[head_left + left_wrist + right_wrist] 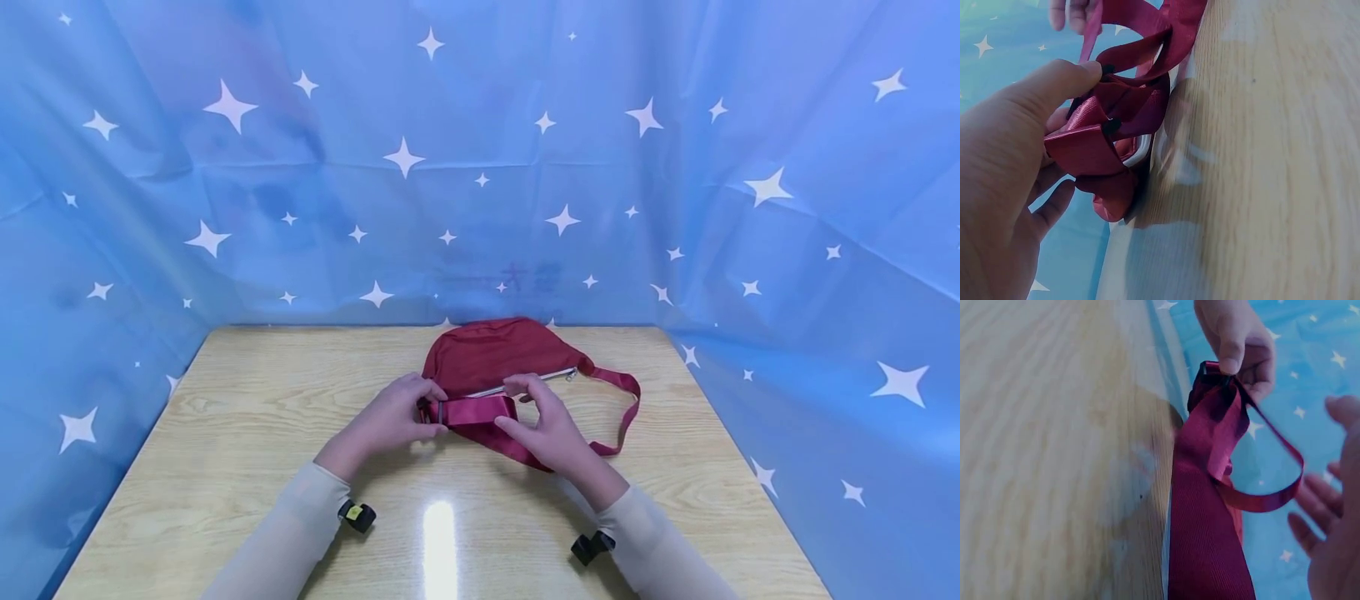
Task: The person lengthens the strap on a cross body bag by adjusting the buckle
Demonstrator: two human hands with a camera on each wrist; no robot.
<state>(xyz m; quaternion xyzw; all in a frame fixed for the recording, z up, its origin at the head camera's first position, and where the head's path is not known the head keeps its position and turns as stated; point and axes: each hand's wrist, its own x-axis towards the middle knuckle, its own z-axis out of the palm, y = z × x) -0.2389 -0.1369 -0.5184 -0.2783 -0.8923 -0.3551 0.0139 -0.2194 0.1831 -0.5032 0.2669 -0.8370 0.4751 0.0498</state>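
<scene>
A dark red waist bag (495,354) lies toward the back of the table, its silver zipper (558,374) running across the front. My left hand (393,417) pinches the webbing strap (476,410) at a black slider (1211,378) on the bag's left side; the thumb presses on it in the right wrist view. From that slider a loop of strap (1272,499) bows outward. Beside the loop, my right hand (551,429) has its fingers spread and relaxed, with the thumb near the loop's end and nothing gripped.
The wood-grain table (247,467) ends at the back against a blue star-printed curtain (480,225), which also hangs on both sides. The rest of the strap (632,408) curves out to the bag's right. Black camera bands (358,515) sit at both wrists.
</scene>
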